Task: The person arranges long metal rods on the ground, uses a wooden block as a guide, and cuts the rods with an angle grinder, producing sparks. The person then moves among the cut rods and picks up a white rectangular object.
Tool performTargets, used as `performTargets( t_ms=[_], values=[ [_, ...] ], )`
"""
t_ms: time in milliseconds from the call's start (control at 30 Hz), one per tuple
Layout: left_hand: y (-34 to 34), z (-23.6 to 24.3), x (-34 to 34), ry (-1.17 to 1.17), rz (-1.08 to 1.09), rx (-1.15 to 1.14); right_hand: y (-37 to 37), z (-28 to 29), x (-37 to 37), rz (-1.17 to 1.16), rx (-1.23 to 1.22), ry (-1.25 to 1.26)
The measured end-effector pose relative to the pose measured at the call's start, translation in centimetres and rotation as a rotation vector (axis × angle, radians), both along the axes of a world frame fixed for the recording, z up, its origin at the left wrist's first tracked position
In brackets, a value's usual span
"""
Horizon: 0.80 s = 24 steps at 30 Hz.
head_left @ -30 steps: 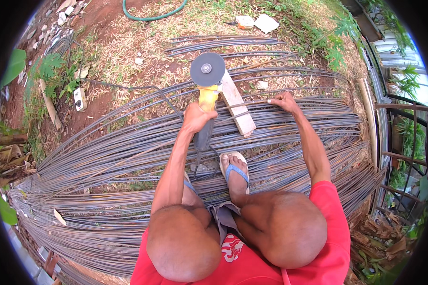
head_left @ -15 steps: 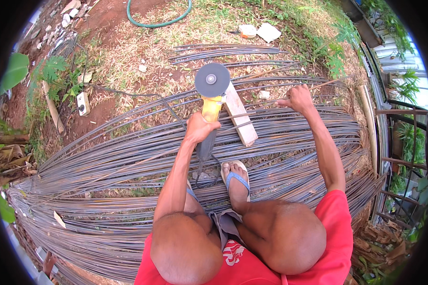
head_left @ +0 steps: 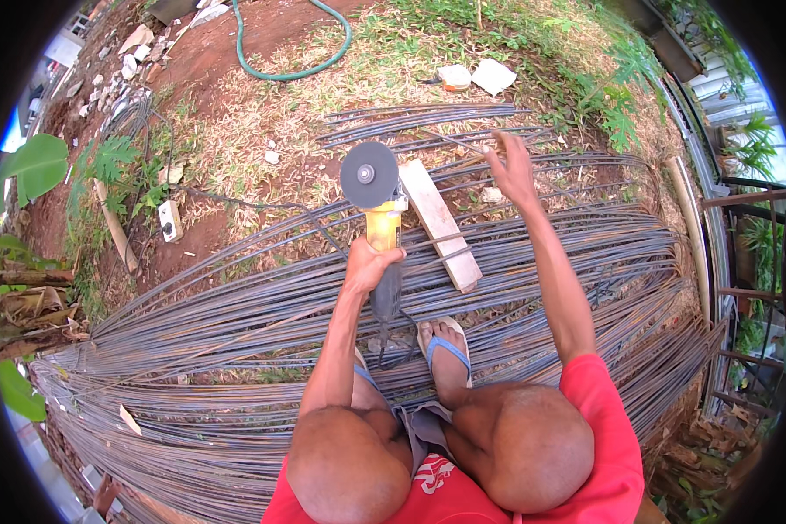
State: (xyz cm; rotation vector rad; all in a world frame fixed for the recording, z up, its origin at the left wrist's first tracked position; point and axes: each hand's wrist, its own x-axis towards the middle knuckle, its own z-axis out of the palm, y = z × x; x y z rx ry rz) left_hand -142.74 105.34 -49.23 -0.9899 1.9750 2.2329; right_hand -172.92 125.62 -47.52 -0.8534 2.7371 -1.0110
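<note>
My left hand (head_left: pixel 372 264) is closed round the yellow and black angle grinder (head_left: pixel 382 230), whose grey disc (head_left: pixel 368 174) faces upward. My right hand (head_left: pixel 511 170) is raised to the right of it, fingers apart, beside a short thin steel rod (head_left: pixel 450 140); I cannot tell whether they touch. A pale wooden plank (head_left: pixel 437 218) slants among the long steel bars (head_left: pixel 533 244), with some bars across it. The grinder's lower end and cord are over the bars near my sandalled foot (head_left: pixel 445 349).
A socket box (head_left: pixel 170 220) and cable lie left, near rubble (head_left: pixel 131 65). A green hose (head_left: pixel 293 74), white scraps (head_left: pixel 493 77) and shorter bars lie beyond. Plants and a long pole (head_left: pixel 690 236) border the right, beside metal framing (head_left: pixel 751 294). My knees are at the bottom.
My right hand has moved up and leftward and its fingers have opened out; a short rod now angles left of it. The view has shifted slightly, while my left hand still holds the grinder.
</note>
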Motion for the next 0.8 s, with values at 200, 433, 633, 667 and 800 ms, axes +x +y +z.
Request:
performTargets(
  t_ms=[200, 433, 633, 667, 800],
  values=[
    [0.4, 2.1, 0.6, 0.124, 0.133, 0.121, -1.2, 4.1, 19.2, 0.209, -0.539, -1.04],
    [3.0, 5.6, -1.7, 0.291, 0.029, 0.054, -2.2, 4.0, 22.6, 0.271, -0.485, -0.705],
    [3.8, 6.8, -2.2, 0.389, -0.157, -0.344, -2.9, 6.3, 23.4, 0.071, -0.758, -0.909],
    [3.9, 6.4, -2.3, 0.393, -0.207, -0.361, -2.5, 6.5, 23.1, 0.065, -0.756, -0.891],
    [4.1, 6.7, -2.2, 0.42, -0.312, -0.302, -0.8, 7.7, 23.2, -0.038, -0.823, -0.965]
  ],
)
